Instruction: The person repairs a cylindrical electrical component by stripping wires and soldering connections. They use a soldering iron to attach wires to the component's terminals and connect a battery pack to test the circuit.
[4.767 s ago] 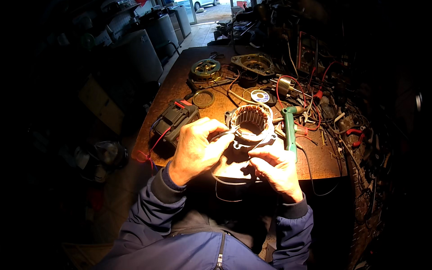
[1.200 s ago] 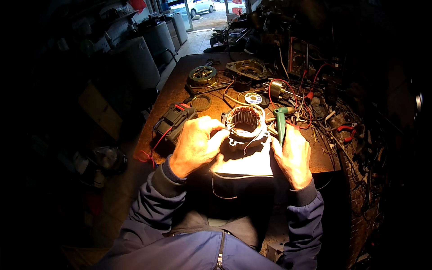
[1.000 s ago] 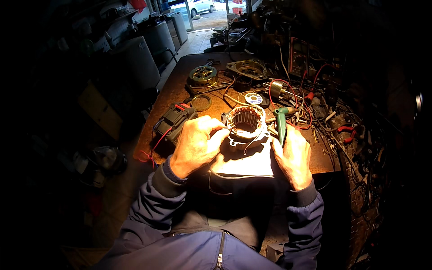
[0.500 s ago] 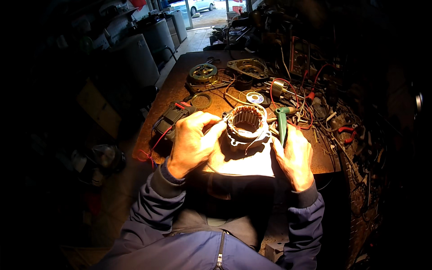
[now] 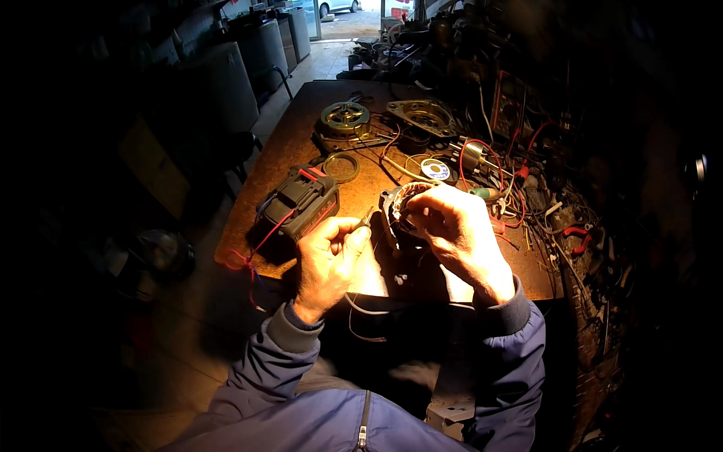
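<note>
A motor stator (image 5: 390,218), a ring with copper windings at its rim, stands near the table's front edge. My right hand (image 5: 461,237) is closed over its right side, fingers bent at the rim; the fingertips are partly hidden, and whether they also pinch a wire I cannot tell. Left of the stator, my left hand (image 5: 331,260) pinches a small thin dark piece (image 5: 367,218) between thumb and forefinger, its tip pointing up toward the stator. Below that hand a grey cable (image 5: 364,309) hangs over the table edge. Small white bits (image 5: 400,279) lie before the stator.
A dark battery pack (image 5: 297,200) with red wires sits at left. Behind are a brass-coloured motor cover (image 5: 346,120), a metal flange (image 5: 422,117), a ring (image 5: 341,167) and a wire spool (image 5: 435,169). Tangled wires, a green handle (image 5: 486,193) and red-handled pliers (image 5: 578,237) crowd the right.
My right hand has let go of the green-handled tool and moved left onto the stator. My left hand has drawn back slightly from the stator, down and toward me.
</note>
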The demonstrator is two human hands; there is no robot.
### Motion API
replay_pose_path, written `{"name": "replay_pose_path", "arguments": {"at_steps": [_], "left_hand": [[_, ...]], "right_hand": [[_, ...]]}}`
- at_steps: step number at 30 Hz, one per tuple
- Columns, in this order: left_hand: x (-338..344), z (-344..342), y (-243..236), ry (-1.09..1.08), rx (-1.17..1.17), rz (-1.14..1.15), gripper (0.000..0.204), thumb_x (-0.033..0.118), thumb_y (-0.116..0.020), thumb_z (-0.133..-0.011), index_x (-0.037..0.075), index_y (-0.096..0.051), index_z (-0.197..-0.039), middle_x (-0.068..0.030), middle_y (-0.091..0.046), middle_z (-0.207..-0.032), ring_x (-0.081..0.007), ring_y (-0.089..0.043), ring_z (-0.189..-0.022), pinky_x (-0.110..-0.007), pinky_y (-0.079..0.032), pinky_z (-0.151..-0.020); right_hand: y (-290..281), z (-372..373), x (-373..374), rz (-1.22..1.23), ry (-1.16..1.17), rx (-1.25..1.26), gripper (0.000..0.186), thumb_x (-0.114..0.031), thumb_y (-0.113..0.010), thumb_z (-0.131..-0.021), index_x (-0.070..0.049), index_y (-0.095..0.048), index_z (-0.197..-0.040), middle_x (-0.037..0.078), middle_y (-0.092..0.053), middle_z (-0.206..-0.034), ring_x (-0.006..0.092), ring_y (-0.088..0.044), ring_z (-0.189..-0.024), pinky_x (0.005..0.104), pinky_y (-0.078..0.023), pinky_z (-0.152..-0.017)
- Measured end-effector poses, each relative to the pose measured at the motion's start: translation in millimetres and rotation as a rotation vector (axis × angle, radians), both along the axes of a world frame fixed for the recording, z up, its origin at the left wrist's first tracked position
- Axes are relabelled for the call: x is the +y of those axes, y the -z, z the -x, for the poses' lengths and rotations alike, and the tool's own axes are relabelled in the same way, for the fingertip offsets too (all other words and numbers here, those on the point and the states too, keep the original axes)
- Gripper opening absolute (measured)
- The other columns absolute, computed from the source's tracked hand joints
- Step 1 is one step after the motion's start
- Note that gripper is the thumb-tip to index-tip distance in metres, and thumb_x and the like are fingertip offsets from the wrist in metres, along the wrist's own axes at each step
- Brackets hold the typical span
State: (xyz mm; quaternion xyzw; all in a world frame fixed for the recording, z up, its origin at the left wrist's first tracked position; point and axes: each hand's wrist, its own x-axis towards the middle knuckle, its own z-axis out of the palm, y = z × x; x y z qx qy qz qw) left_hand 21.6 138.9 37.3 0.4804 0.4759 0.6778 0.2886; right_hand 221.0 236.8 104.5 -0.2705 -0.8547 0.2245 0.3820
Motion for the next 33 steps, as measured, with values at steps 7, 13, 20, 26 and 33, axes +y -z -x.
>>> {"name": "replay_pose_path", "arguments": {"at_steps": [7, 13, 20, 26, 33], "left_hand": [[4, -1, 8, 0.052, -0.103, 0.013, 0.011, 0.007, -0.073, -0.103, -0.002, -0.073, -0.107, 0.0032, -0.066, -0.081, -0.0011, -0.057, -0.07, -0.018, -0.046, -0.063], [4, 0, 10, 0.061, -0.067, 0.049, 0.009, 0.007, -0.073, -0.102, -0.002, -0.073, -0.105, 0.0068, -0.06, -0.077, 0.0001, -0.049, -0.066, -0.019, -0.039, -0.058], [3, 3, 13, 0.108, -0.036, 0.07, 0.011, 0.006, -0.075, -0.101, -0.003, -0.073, -0.108, 0.0028, -0.068, -0.085, 0.0, -0.056, -0.072, -0.018, -0.045, -0.063], [3, 3, 15, 0.097, -0.056, 0.068, 0.01, 0.005, -0.075, -0.1, -0.003, -0.074, -0.106, 0.0038, -0.066, -0.084, 0.0001, -0.054, -0.07, -0.018, -0.044, -0.062], [3, 2, 11, 0.104, -0.051, 0.075, 0.01, 0.006, -0.076, -0.1, -0.002, -0.074, -0.106, 0.006, -0.063, -0.081, 0.0008, -0.05, -0.068, -0.018, -0.041, -0.06]], "right_hand": [[-8, 9, 4, 0.047, -0.039, -0.11, 0.011, 0.001, -0.077, -0.091, 0.003, -0.074, -0.101, 0.013, -0.073, -0.093, 0.0245, -0.071, -0.081, 0.0349, -0.056, -0.074], [-7, 12, 1, -0.191, -0.019, -0.164, 0.007, -0.001, -0.073, -0.092, 0.0, -0.071, -0.099, 0.016, -0.07, -0.089, 0.0321, -0.071, -0.08, 0.0389, -0.055, -0.071], [0, 13, 4, -0.18, 0.002, -0.162, 0.008, 0.002, -0.072, -0.093, 0.0, -0.069, -0.1, 0.014, -0.068, -0.087, 0.0302, -0.068, -0.075, 0.0368, -0.054, -0.07], [-13, 13, 6, 0.072, -0.055, -0.18, 0.012, -0.006, -0.076, -0.092, -0.001, -0.07, -0.101, 0.017, -0.068, -0.09, 0.0383, -0.068, -0.082, 0.0421, -0.054, -0.074], [-21, 12, 4, 0.106, -0.026, -0.263, 0.013, -0.006, -0.073, -0.094, -0.001, -0.068, -0.105, 0.018, -0.068, -0.092, 0.0391, -0.068, -0.084, 0.0435, -0.054, -0.075]]}}
